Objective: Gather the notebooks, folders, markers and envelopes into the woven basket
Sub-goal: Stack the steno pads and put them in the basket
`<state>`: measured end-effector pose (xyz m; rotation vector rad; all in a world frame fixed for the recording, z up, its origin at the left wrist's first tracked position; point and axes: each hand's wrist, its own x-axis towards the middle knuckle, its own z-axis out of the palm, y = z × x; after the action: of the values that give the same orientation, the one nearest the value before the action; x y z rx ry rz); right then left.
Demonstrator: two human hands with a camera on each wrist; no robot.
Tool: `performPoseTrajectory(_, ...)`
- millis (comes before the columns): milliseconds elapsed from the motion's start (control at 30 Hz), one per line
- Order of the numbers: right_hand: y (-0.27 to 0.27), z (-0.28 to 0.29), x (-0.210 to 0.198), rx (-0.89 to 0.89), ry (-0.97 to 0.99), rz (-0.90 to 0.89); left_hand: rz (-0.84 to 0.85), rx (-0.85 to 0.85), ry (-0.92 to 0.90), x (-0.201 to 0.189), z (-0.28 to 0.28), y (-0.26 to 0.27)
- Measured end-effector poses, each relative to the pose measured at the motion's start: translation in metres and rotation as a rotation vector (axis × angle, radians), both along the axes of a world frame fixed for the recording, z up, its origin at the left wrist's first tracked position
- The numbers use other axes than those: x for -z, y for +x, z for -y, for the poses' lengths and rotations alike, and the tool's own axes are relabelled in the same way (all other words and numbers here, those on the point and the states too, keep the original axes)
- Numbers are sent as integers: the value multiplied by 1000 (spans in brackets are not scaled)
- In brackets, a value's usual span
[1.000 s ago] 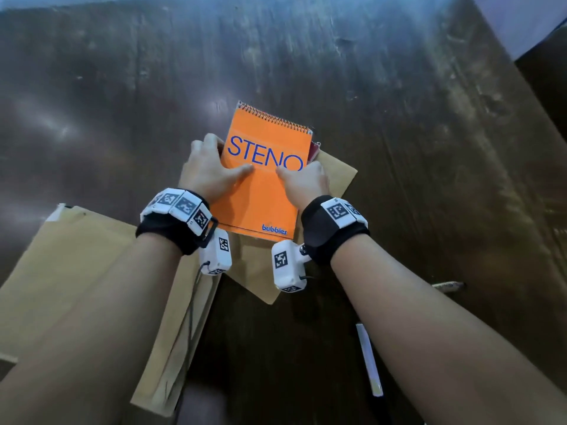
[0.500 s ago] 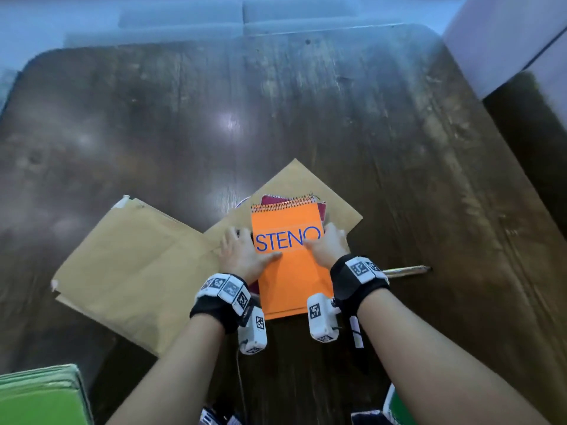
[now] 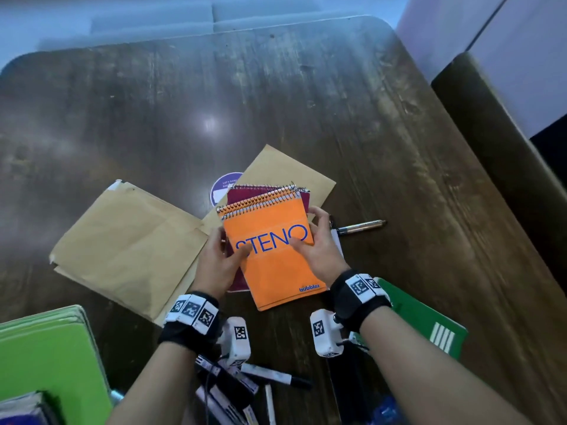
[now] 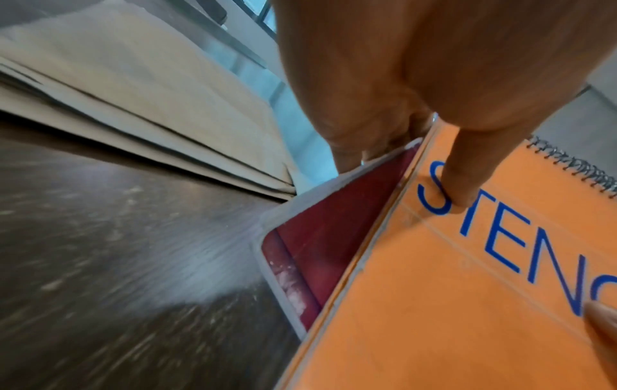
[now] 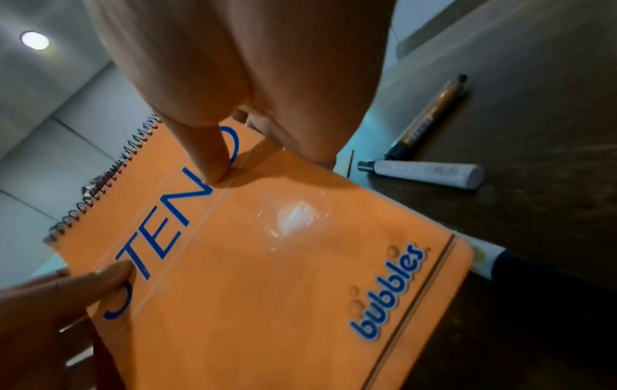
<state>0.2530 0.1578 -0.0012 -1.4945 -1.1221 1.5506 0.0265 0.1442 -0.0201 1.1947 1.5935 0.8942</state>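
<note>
I hold a stack of spiral notebooks lifted above the table. On top is an orange STENO notebook [image 3: 276,259], with a maroon notebook [image 3: 239,277] under it. My left hand [image 3: 225,256] grips the stack's left edge, thumb on the cover, fingers underneath. On the opposite edge my right hand [image 3: 313,240] grips the same way. Brown envelopes [image 3: 129,243] lie to the left, and another envelope [image 3: 291,173] lies beyond the stack. A gold marker [image 3: 362,226] lies to the right, with several markers [image 3: 245,381] near the front edge. No woven basket is in view.
Green folders [image 3: 40,357] are stacked at the front left. A green notebook [image 3: 429,326] lies under my right forearm. A round purple sticker [image 3: 225,185] shows on the dark wooden table [image 3: 214,102]. A dark bench [image 3: 497,142] runs along the right.
The notebook stack has come up off the envelope and toward me, tilted. My thumbs stay on the orange cover. The view pulled back, revealing the green folders and markers near me.
</note>
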Motion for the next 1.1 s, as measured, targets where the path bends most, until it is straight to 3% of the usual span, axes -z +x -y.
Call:
performPoseTrajectory(133,6,30,-10,-10,190,-64,73,70,73,-11,35,1)
performPoseTrajectory(233,12,53,-4,-111,291,90,119,105,78,-13,61,9)
performPoseTrajectory(300,15,59,-2,-164,285,217,0,116,71,-2,69,11)
performPoseTrajectory(367,14,58,-6,-164,264,257,-15,155,51,-2,67,12)
performPoseTrajectory(533,17,51,-27,-118,147,46,-62,130,81,-20,57,22)
performPoseTrajectory(600,20,57,-27,-145,208,-2,-87,144,99,-21,64,22)
performPoseTrajectory(700,25,68,-11,-165,204,53,-107,173,76,-16,81,25)
performPoseTrajectory(900,25,75,1,-127,223,175,48,5,74,-12,94,32)
performPoseTrajectory(1100,22,87,9,-129,142,213,181,9,-62,-7,97,36)
